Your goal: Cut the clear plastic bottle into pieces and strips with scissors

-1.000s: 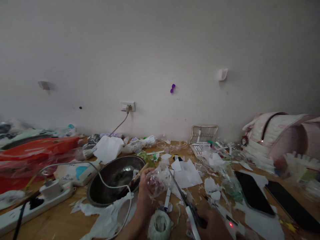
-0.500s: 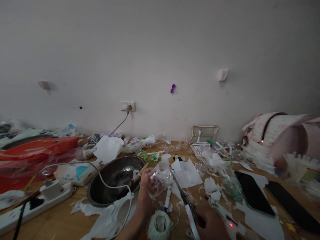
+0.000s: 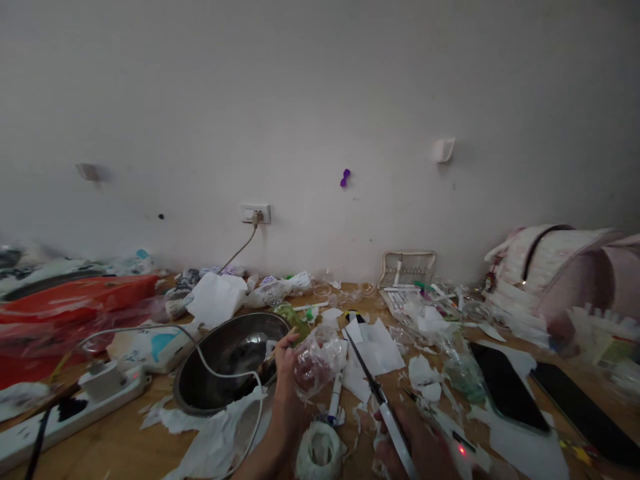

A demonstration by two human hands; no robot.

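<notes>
My left hand (image 3: 286,373) is closed around a crinkled clear plastic piece (image 3: 320,360) that looks like part of a cut bottle. In my right hand (image 3: 417,437) is a pair of scissors (image 3: 371,383), its blades pointing up and left toward the plastic. The blade tips are a little to the right of the plastic, seemingly apart from it. Below the plastic lies a capped marker (image 3: 336,395). A roll of tape (image 3: 320,450) sits near the front between my forearms. My right fingers are partly dark and blurred.
A dark metal bowl (image 3: 183,390) stands left of my hand, crossed by a white cable (image 3: 230,375). Paper scraps (image 3: 383,347) and clear plastic bits litter the table. Two phones (image 3: 507,387) lie right. A power strip (image 3: 55,427), red bag (image 3: 85,297) and pink backpack (image 3: 555,280) flank the area.
The scissors have shifted slightly right, away from the plastic's edge, and their blades now look closer together. The plastic piece has turned a little in my left hand.
</notes>
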